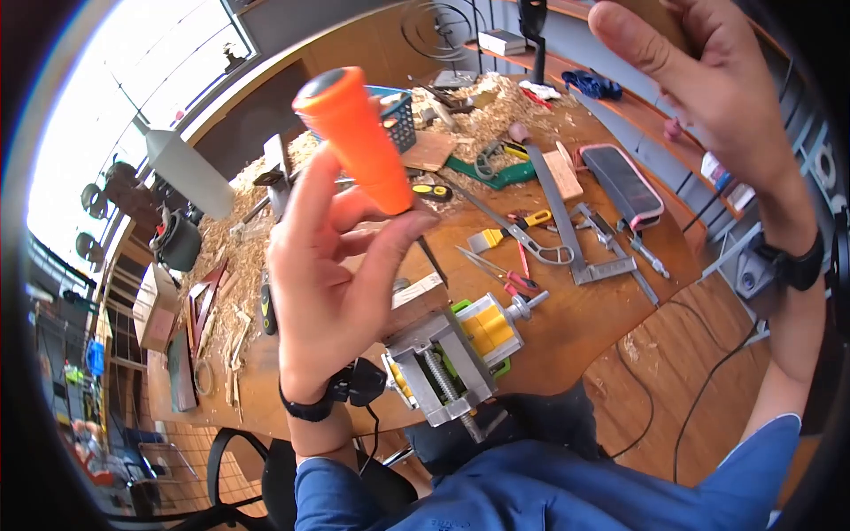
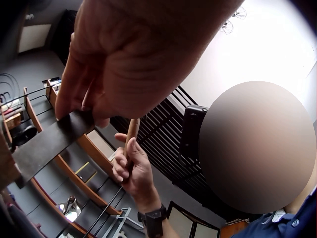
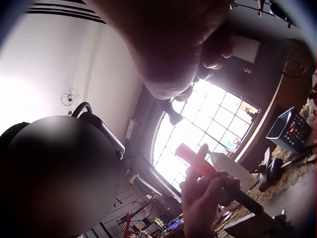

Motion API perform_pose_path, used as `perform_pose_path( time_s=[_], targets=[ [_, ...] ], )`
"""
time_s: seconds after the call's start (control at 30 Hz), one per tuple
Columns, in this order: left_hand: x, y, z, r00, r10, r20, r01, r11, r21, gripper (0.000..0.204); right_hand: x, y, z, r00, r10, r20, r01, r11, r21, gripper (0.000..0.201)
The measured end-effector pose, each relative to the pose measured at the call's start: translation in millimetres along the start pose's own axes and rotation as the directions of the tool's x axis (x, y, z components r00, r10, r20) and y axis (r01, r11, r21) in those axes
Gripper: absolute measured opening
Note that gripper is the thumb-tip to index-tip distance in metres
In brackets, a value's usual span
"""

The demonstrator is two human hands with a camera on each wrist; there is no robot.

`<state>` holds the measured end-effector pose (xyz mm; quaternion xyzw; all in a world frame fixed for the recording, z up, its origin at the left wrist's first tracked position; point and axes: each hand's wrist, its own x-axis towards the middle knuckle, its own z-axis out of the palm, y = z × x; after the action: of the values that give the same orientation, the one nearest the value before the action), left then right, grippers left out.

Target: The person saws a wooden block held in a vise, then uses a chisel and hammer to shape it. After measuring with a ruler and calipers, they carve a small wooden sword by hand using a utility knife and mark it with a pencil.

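Observation:
My left hand [image 1: 332, 274] holds a chisel by its orange handle [image 1: 363, 146], fingers and thumb around the lower part. Its flat steel blade [image 2: 54, 141] runs down to a wood block [image 1: 418, 305], held in a grey and yellow vise [image 1: 447, 363] at the table's front edge. Raised high at the upper right, my right hand [image 1: 708, 84] grips a wooden handle [image 2: 132, 131], seen best in the left wrist view. A dark, hammer-like end [image 3: 172, 113] shows below that hand in the right wrist view, apart from the orange handle.
Wood shavings [image 1: 239, 301] cover the table's left and back. Right of the vise lie a steel square [image 1: 580, 265], scissors [image 1: 544, 252], a yellow-handled brush [image 1: 509, 232], calipers [image 1: 602, 230] and a dark case [image 1: 622, 186]. Behind stands a blue basket [image 1: 398, 124]. Cables cross the floor.

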<state>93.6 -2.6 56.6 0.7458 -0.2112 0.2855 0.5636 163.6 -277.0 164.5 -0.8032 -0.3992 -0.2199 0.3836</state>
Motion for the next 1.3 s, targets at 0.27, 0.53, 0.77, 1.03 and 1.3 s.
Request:
perform_pose_path(
  time_s=[0.27,0.53,0.77,1.03,1.3],
  targets=[
    [-2.7,1.7,4.1,0.999,0.040,0.001,-0.040,0.997,0.064,0.064,-141.8,83.4,66.4,0.821,0.566,-0.068,-0.511,0.784,0.354,0.029],
    [-5.9,4.0,-8.6,0.999,0.024,0.029,-0.027,0.996,0.082,0.046,-189.1,196.9,48.9,0.575,0.788,-0.220,-0.787,0.606,0.116,0.041],
    [-6.3,10.4,-45.2,0.975,-0.040,0.221,0.011,0.991,0.133,0.037,-204.7,205.3,61.3,0.525,0.835,-0.168,-0.802,0.551,0.231,0.043],
    [0.8,2.0,-52.5,0.988,0.134,0.082,-0.142,0.986,0.090,0.044,-205.7,197.7,70.4,0.557,0.810,-0.186,-0.766,0.587,0.262,0.041],
    [-5.8,5.8,-91.7,0.993,0.105,0.062,-0.110,0.991,0.082,0.046,-201.6,192.0,71.0,0.583,0.793,-0.179,-0.751,0.610,0.253,0.042]
  ],
)
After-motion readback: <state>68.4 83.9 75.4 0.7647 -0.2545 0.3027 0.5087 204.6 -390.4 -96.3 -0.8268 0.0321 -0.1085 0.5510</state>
